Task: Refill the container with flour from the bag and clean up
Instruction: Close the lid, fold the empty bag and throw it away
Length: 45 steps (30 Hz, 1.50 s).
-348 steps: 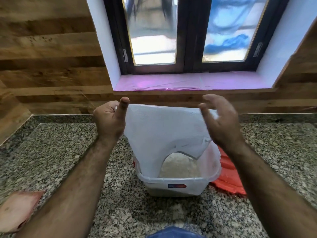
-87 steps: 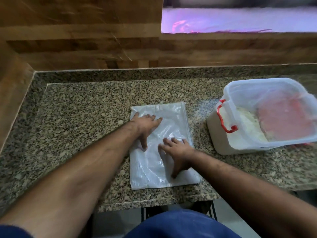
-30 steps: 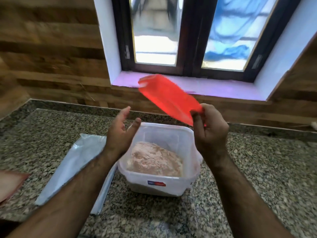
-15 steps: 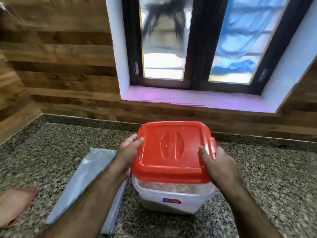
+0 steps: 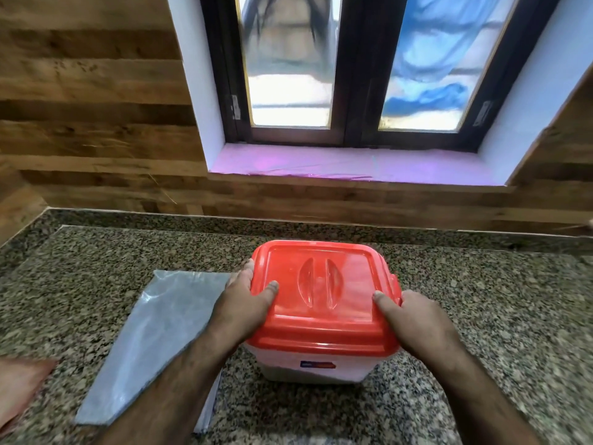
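A translucent white container (image 5: 316, 364) stands on the speckled granite counter (image 5: 465, 316), capped by a glossy red lid (image 5: 324, 293) with rounded corners, a raised rim and two curved ridges moulded into its middle. A small blue-and-red label shows on the container's near wall just under the lid's front edge. The lid covers the whole opening, so the contents cannot be seen from above; through the cloudy wall only a darker band low down shows, and what it is cannot be told.

Both hands grip the lid at its sides. The left hand (image 5: 239, 308) wraps the left edge, thumb lying on top of the lid and fingers curled down over the rim. The right hand (image 5: 414, 316) holds the right edge the same way, thumb on top near the corner, fingers hidden round the side beside a red clip.

Just outside the left hand, partly under its forearm, the flattened plastic bag (image 5: 150, 342) lies on the counter, pale grey and slack, touching or nearly touching the container's left base. Farther out from the left hand, at the frame's edge, sits a blurred pinkish-brown object (image 5: 19, 387) that cannot be made out.
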Tool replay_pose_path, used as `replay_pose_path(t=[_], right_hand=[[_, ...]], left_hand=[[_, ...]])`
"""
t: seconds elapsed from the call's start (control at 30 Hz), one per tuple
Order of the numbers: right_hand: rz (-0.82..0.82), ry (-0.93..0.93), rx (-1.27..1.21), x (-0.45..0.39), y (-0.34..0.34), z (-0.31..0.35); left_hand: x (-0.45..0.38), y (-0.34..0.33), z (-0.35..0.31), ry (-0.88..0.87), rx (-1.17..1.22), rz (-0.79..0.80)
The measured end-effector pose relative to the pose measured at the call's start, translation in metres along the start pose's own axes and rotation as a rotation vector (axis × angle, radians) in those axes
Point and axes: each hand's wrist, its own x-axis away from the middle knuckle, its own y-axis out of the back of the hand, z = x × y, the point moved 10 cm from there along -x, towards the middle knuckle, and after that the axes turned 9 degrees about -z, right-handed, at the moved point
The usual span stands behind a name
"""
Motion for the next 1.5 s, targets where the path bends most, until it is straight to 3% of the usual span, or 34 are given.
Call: replay_pose_path(t=[0.1, 0.17, 0.3, 0.4, 0.47, 0.6, 0.7, 0.8, 0.87, 0.97, 1.1, 1.17, 1.27, 1.37, 1.5], right_hand=[[0.015, -0.007, 0.029, 0.005, -0.005, -0.004], [0.026, -0.024, -0.047, 0.002, -0.015, -0.007], [0.361, -0.205, -0.811, -0.010, -0.048, -0.009], [0.623, -0.348, -1.060, 0.003, -0.059, -0.003], [0.696, -0.398, -1.183, 0.009, -0.066, 0.004], [0.579, -0.371, -1.180, -0.001, -0.064, 0.001], [0.309, -0.336, -1.008, -0.011, -0.043, -0.016], [-0.013, -0.163, -0.446, -0.009, -0.007, -0.004], [-0.133, -0.064, -0.019, 0.002, 0.006, 0.018], [-0.219, -0.011, 0.179, 0.011, 0.013, 0.038], [-0.134, 0.042, 0.150, 0.012, -0.004, 0.041], [-0.103, 0.170, 0.083, 0.025, -0.014, 0.056], [-0.264, 0.316, -0.031, 0.042, -0.013, 0.065], [-0.398, 0.369, -0.064, 0.052, -0.015, 0.061], [-0.449, 0.411, -0.003, 0.053, -0.016, 0.064]], left_hand=[[0.011, -0.004, 0.006, -0.015, -0.108, 0.020], [0.011, -0.008, 0.013, 0.017, -0.037, 0.040], [-0.001, -0.012, 0.029, 0.296, 0.459, 0.082], [0.009, -0.039, 0.026, 0.522, 0.755, 0.395], [0.017, -0.041, 0.023, 0.545, 0.765, 0.471], [0.005, -0.026, 0.034, 0.473, 0.645, 0.339], [-0.012, 0.008, 0.025, 0.242, 0.324, 0.032], [-0.003, 0.024, -0.010, -0.001, -0.278, -0.183], [0.004, 0.022, -0.024, -0.053, -0.443, -0.211], [0.006, 0.015, -0.037, -0.115, -0.573, -0.188], [0.011, 0.012, -0.036, -0.146, -0.552, -0.152], [0.028, 0.007, -0.048, -0.328, -0.408, -0.148], [0.056, -0.010, -0.056, -0.589, -0.332, -0.099], [0.061, -0.015, -0.049, -0.595, -0.419, -0.145], [0.059, -0.014, -0.052, -0.612, -0.407, -0.193]])
